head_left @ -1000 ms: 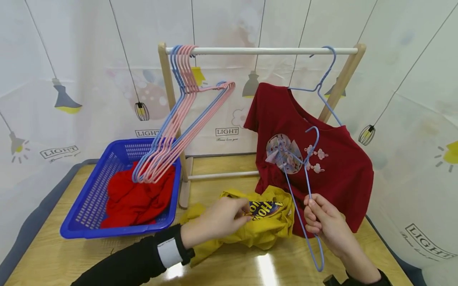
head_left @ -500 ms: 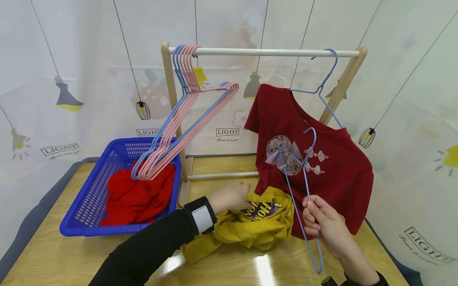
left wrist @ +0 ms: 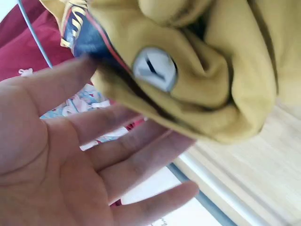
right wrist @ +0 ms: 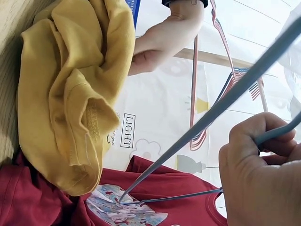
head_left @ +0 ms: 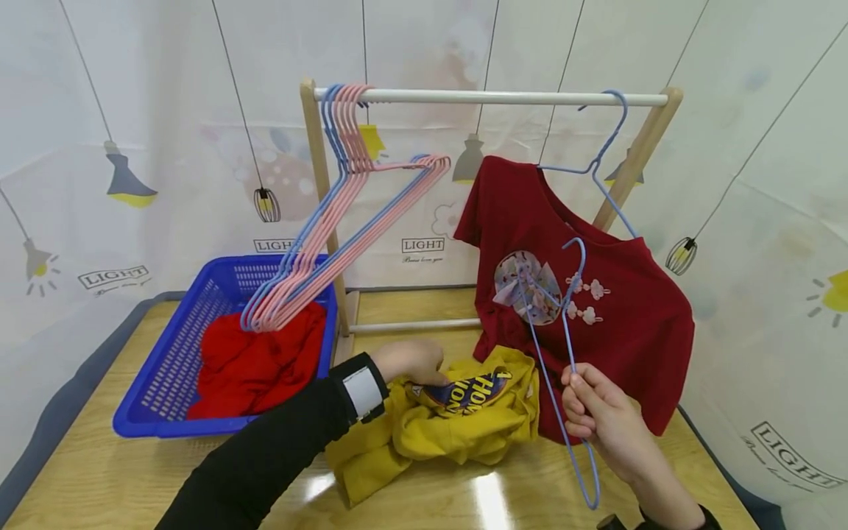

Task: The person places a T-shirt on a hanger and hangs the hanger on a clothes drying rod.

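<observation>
A crumpled yellow shirt point(head_left: 464, 434) with a dark blue printed patch lies on the table. My left hand point(head_left: 414, 361) is at its far left edge. Seen from the left wrist, the hand's fingers point(left wrist: 136, 155) are spread and nearly straight along the edge of the cloth, and the thumb lies over the blue print. My right hand point(head_left: 606, 412) grips one side of a blue wire hanger point(head_left: 546, 383), holding it hook up with nothing on it. Behind that hanger, a dark red T-shirt point(head_left: 616, 346) hangs from another blue hanger point(head_left: 596, 158) on the rack.
The rack's white rail point(head_left: 490, 96) spans two wooden posts. Several pink and blue hangers point(head_left: 318, 250) hang at its left end, overlapping a blue basket point(head_left: 152, 383) with red cloth point(head_left: 255, 368) inside. A lamp-patterned sheet point(head_left: 199, 96) covers the back.
My left hand has moved away from me to the shirt's far left edge, and the shirt's left part and print have shifted. My right hand with the hanger has stayed nearly still.
</observation>
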A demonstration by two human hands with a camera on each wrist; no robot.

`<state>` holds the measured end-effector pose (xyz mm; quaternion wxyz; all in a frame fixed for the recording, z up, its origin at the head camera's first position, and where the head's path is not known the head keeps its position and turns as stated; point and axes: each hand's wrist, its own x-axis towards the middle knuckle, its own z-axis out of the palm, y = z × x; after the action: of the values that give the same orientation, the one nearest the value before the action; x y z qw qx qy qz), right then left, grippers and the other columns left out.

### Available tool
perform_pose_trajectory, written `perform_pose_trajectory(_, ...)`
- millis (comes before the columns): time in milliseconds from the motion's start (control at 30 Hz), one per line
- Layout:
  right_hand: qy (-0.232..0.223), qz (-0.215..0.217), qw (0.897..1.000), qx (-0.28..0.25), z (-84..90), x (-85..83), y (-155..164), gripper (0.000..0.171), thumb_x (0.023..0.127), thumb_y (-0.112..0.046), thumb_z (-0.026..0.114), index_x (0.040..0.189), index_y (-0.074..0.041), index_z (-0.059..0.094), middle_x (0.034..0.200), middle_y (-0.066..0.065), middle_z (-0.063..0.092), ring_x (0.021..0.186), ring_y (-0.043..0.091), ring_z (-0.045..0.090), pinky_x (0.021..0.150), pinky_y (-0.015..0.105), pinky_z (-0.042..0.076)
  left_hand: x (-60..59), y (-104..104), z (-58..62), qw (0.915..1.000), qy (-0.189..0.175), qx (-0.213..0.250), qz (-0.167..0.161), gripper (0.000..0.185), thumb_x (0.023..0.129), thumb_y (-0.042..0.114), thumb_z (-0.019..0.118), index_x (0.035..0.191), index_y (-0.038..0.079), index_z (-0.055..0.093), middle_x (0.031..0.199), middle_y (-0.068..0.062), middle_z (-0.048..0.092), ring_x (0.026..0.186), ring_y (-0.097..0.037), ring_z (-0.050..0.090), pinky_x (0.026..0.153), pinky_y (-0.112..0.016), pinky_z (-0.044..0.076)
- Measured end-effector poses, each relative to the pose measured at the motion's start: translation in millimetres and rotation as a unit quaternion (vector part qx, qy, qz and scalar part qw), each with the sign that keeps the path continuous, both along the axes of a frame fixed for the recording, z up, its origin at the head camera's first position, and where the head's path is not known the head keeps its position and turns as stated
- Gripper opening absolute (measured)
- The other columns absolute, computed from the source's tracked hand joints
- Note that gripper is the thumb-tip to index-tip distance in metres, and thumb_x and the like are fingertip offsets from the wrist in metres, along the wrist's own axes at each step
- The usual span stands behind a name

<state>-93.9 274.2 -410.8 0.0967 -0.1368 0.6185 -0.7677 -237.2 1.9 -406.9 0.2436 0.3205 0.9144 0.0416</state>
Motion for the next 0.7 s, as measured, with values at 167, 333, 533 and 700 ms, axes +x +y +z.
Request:
perform_pose_trajectory(167, -0.006, -0.004, 1.000, 0.008, -1.0, -0.7, -0.3, 0.020, 0.117, -0.020, 0.030, 0.111, -0.016, 0.049, 0.077, -0.010, 0.043, 0.060, 0.022, 0.010, 0.053, 0.030, 0.015, -4.8, -9.2, -4.3, 0.9992, 0.030, 0.028, -0.002, 0.054, 0.099, 0.011, 0.070, 0.056, 0.016, 0.038, 0.057, 0.005, 0.030, 0.053, -0.010, 0.027, 0.052, -0.022, 0.022)
perform_pose_trajectory(333, -0.004, -0.005, 1.000, 0.010, -1.5, -1.5, 0.0, 0.020, 0.117, -0.019, 0.030, 0.111, -0.017, 0.049, 0.077, -0.009, 0.042, 0.060, 0.022, 0.010, 0.053, 0.031, 0.015, -5.9, -21.5, 18.3, 0.9865, 0.045, 0.139, 0.073, 0.038, 0.101, 0.011, 0.067, 0.066, 0.013, 0.052, 0.063, 0.004, 0.039, 0.056, -0.010, 0.034, 0.053, -0.022, 0.025)
perform_pose_trajectory(533, 0.003, 0.001, 1.000, 0.004, -1.7, -3.0, 0.3, 0.021, 0.117, -0.019, 0.030, 0.111, -0.017, 0.050, 0.078, -0.010, 0.044, 0.061, 0.023, 0.009, 0.053, 0.031, 0.015, 3.2, -40.8, 57.3, 0.9452, 0.114, 0.288, 0.103, 0.018, 0.104, 0.012, 0.063, 0.090, 0.005, 0.071, 0.078, -0.005, 0.065, 0.067, -0.013, 0.052, 0.062, -0.022, 0.038)
perform_pose_trajectory(700, 0.010, 0.004, 1.000, 0.000, -1.9, -4.9, 0.3, 0.021, 0.116, -0.018, 0.030, 0.111, -0.017, 0.050, 0.078, -0.011, 0.045, 0.061, 0.023, 0.009, 0.053, 0.031, 0.014, 26.6, -62.3, 76.3, 0.9037, 0.190, 0.360, 0.132, 0.014, 0.104, 0.013, 0.064, 0.097, 0.007, 0.075, 0.095, -0.011, 0.077, 0.069, -0.016, 0.058, 0.065, -0.026, 0.043)
